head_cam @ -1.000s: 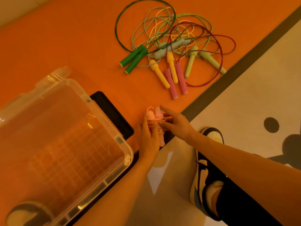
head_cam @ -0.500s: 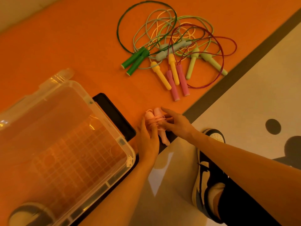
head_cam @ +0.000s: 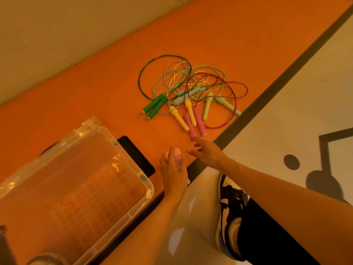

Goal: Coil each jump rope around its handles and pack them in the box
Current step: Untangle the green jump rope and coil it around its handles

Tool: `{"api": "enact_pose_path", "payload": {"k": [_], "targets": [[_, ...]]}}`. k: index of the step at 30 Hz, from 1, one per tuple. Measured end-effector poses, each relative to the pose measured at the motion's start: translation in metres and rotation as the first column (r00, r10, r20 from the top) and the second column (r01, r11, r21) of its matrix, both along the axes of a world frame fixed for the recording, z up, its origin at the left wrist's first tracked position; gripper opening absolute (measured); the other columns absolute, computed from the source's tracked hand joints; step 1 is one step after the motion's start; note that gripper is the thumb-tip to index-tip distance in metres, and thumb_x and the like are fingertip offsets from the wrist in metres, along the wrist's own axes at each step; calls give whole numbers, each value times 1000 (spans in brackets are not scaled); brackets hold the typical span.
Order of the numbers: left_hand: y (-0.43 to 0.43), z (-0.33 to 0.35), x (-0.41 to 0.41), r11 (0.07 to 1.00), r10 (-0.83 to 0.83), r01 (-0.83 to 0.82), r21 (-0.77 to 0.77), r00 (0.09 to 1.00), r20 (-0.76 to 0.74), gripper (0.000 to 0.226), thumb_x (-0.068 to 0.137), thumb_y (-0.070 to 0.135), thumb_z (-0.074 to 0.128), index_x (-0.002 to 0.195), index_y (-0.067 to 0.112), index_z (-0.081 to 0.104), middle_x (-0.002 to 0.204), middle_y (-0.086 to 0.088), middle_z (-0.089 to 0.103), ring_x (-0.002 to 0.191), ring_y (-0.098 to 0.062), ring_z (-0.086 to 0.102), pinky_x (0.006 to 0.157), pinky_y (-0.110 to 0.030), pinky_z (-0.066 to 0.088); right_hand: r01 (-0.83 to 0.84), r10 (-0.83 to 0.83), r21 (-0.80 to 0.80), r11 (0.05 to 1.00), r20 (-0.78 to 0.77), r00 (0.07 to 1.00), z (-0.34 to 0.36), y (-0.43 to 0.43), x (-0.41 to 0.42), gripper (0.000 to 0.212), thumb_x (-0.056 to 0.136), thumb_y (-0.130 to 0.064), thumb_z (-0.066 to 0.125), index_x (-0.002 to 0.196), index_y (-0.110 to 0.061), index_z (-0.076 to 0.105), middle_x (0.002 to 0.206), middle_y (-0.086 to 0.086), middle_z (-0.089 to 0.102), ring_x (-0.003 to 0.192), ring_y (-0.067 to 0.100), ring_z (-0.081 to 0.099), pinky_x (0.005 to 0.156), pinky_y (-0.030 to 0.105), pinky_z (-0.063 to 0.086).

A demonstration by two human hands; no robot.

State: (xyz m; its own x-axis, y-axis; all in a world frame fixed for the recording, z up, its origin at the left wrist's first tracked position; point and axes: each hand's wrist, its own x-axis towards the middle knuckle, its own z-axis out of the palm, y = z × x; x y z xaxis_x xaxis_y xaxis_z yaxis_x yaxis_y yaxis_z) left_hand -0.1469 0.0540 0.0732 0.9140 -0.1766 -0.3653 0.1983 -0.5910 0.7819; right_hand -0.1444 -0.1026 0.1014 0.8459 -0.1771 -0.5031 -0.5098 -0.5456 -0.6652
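**Pink bundle in left hand, right hand open at the pile**

Floor: orange mat point(head_cam: 95, 83), edged by a dark stripe point(head_cam: 267, 92) running diagonally. Beyond the stripe, pale glossy floor point(head_cam: 286, 121) with dark printed shapes. Beige surface point(head_cam: 57, 25) along the far side of the mat. Warm, dim light. A black-and-white shoe point(head_cam: 229, 197) stands on the pale floor.

Box point(head_cam: 148, 188): clear plastic, open, on the mat at lower left, nothing seen inside. A flat black slab point(head_cam: 137, 155) lies against its right side.

Pile point(head_cam: 191, 88): loose ropes tangled on the mat, well apart from the box. Green handles point(head_cam: 154, 107) to the left, yellow handles point(head_cam: 179, 119) and pink handles point(head_cam: 194, 123) in the middle, pale green handles point(head_cam: 207, 108) to the right.

Left hand point(head_cam: 174, 175): fingers curled round a pink bundle point(head_cam: 174, 155), a pale pink rope coiled on its handles. It sits over the mat's edge, between the black slab and the right hand.

Right hand point(head_cam: 207, 153): fingers straight and spread, holding nothing. Index tip is just beside the near end of a pink handle; contact cannot be told.
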Motion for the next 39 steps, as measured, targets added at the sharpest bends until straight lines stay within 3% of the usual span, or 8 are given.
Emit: {"api": "enact_pose_path", "payload": {"k": [6,11,16,20,25,30,36,39], "targets": [[-13,67,10,998,-16,21,-67,997,71,59,100,53,43,155,40,22,141,-3,36,122,-23,48,90,-38,51,40,-31,-87,995,105,994,72,-17,-7,65,97,-44,56,154,-23,30,145,10,50,128,25,52,99,33,44],[-7,119,19,990,-3,28,-136,984,177,55,102,51,43,153,38,30,136,-1,39,113,-13,45,84,-31,44,55,-26,-138,989,203,979,126,-19,-14,66,97,-47,55,153,-23,31,144,10,53,126,26,54,95,33,45],[12,149,41,994,-52,77,-79,958,281,58,97,64,38,151,44,30,154,-1,31,139,-25,37,105,-46,45,101,-51,-160,982,292,955,157,-12,-8,69,94,-53,56,152,-25,32,146,8,50,125,26,55,95,41,52],[29,164,68,997,-74,75,9,941,332,59,99,58,42,153,35,31,138,-3,43,129,-25,44,99,-44,46,147,-91,-158,976,315,945,159,-4,7,67,96,-52,54,151,-21,33,138,11,56,117,27,58,84,35,48],[49,159,110,981,-167,117,153,914,369,61,99,55,45,154,33,30,137,-5,46,126,-28,44,98,-47,45,146,-103,-126,981,299,949,137,6,41,64,97,-51,52,150,-18,36,134,12,59,115,26,58,85,34,45],[53,121,168,969,-175,112,221,941,288,75,89,75,40,153,41,25,142,-3,44,130,-30,42,100,-55,45,209,-185,-43,977,315,931,96,21,99,67,96,-50,55,151,-18,34,134,15,59,118,29,57,88,33,42],[33,50,252,966,-150,93,240,961,231,79,89,75,43,156,39,20,147,-6,43,134,-33,39,106,-51,39,348,-359,90,933,259,897,11,32,178,56,95,-44,61,142,-21,42,98,11,66,73,32,68,65,50,60],[24,5,295,955,-162,103,278,967,199,84,86,79,40,156,38,19,152,-8,39,136,-35,39,109,-49,36,380,-386,69,922,236,892,-37,33,211,53,94,-48,61,139,-26,45,98,12,69,67,31,70,61,51,60]]}}
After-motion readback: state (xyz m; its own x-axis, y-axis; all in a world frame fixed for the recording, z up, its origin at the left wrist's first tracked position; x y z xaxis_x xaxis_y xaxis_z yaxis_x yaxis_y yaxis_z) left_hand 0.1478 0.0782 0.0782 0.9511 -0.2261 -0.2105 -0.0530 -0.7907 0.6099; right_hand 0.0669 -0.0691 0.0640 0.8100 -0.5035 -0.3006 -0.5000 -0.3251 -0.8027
